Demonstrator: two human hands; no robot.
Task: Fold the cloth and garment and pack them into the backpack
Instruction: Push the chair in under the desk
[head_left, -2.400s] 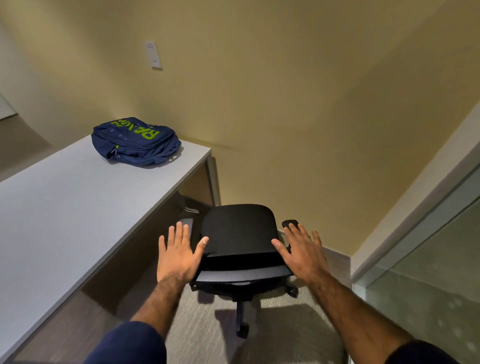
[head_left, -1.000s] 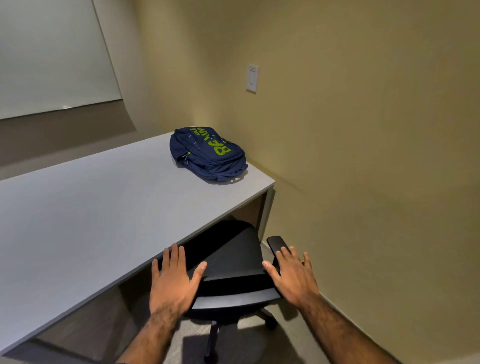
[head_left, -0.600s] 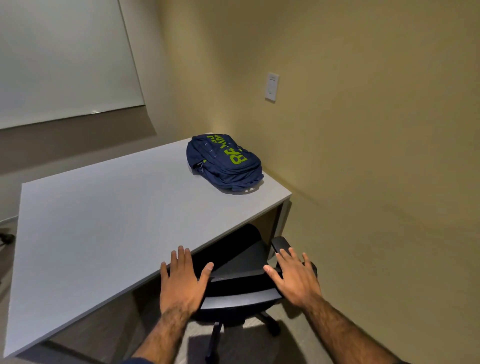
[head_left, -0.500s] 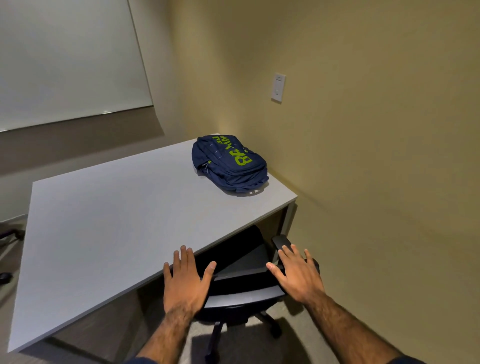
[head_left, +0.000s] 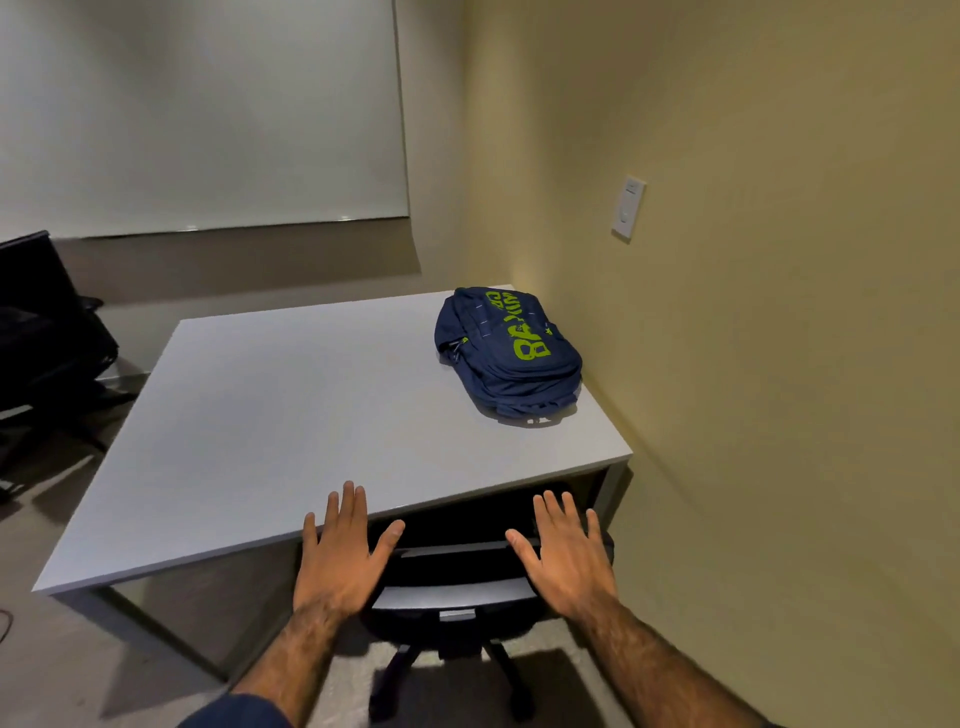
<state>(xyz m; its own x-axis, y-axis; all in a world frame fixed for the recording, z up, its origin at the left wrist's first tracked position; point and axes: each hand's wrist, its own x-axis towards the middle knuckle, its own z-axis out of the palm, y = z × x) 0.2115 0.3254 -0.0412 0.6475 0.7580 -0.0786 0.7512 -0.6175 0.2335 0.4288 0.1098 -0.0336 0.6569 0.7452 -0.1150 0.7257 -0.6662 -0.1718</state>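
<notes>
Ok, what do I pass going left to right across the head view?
Black chair at the left edge → left hand → office chair → right hand → wall switch. Backpack omitted: it overlaps the office chair and right hand.

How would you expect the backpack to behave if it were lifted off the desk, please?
The backpack lies slumped and flattish on the desk, so it is probably soft, floppy and fairly light. Its fabric would likely sag rather than roll.

Navy, grey, tan
The backpack (head_left: 506, 358) is navy with lime-green lettering; the table (head_left: 291, 415) is plain pale grey, the chair (head_left: 457, 592) black, the wall (head_left: 779, 260) tan.
</notes>
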